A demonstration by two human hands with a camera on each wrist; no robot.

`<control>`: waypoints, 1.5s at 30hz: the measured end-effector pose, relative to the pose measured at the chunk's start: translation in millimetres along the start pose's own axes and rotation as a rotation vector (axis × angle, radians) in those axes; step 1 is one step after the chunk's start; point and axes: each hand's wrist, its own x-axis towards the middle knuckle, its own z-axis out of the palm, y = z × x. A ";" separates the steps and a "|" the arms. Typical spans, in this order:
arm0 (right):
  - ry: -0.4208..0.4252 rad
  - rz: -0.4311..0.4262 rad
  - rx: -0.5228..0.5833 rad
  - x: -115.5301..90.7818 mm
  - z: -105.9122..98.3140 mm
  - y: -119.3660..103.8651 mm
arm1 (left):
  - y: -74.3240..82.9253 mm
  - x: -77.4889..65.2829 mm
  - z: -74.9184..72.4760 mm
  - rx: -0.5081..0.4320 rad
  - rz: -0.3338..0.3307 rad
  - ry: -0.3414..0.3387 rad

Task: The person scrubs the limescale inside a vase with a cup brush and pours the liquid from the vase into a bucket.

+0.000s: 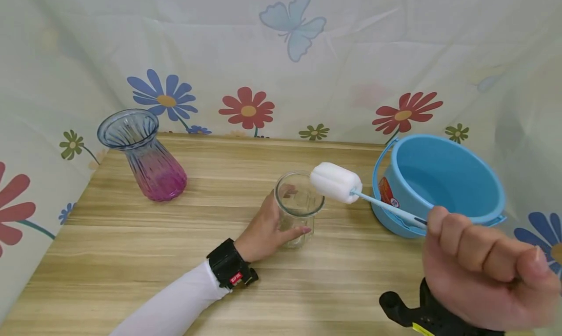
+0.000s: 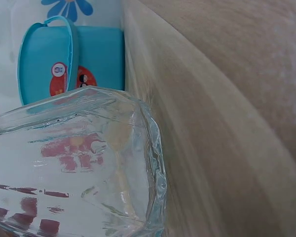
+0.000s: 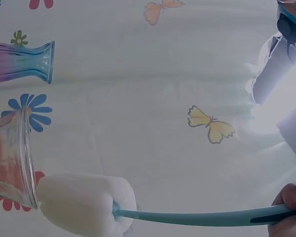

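Observation:
On the wooden table, my left hand point(image 1: 263, 231) grips a clear glass vase point(image 1: 291, 222) from its left side, the thumb across the front. The vase stands upright with a wide round rim; the left wrist view shows its faceted glass wall point(image 2: 79, 158) up close. My right hand point(image 1: 487, 272), raised at the lower right, holds a sponge bottle brush point(image 1: 335, 182) by the end of its light blue handle point(image 1: 391, 209). Its white sponge head is beside the vase's rim, outside the mouth in the right wrist view; whether they touch, I cannot tell.
A blue-to-pink glass vase point(image 1: 155, 165) stands at the back left. At the right is a light blue bucket point(image 1: 404, 189) with its handle and a red sticker. A flower-printed cloth point(image 1: 342, 72) hangs behind the wooden table point(image 1: 210, 194).

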 end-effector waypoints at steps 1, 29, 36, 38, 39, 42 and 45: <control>-0.013 0.018 0.007 0.4 1.4 1.9 | 0.0 -0.1 0.1 0.003 -0.002 -0.001; -0.164 0.088 -0.189 -1.1 5.2 50.5 | -6.2 3.0 0.3 -0.074 0.055 0.006; -0.151 0.137 -0.192 2.3 7.8 51.6 | -6.9 3.5 0.8 -0.087 0.063 0.004; -0.135 0.150 -0.193 3.6 9.0 52.2 | -6.5 3.4 0.4 -0.085 0.063 0.001; -0.126 0.157 -0.194 4.2 9.4 52.6 | -6.2 3.4 0.2 -0.081 0.063 0.000; -0.096 0.163 -0.194 5.1 9.9 54.5 | -5.5 3.2 -0.2 -0.071 0.064 -0.004; -0.059 0.167 -0.192 5.2 9.7 55.9 | -4.9 3.3 -0.6 -0.069 0.066 -0.007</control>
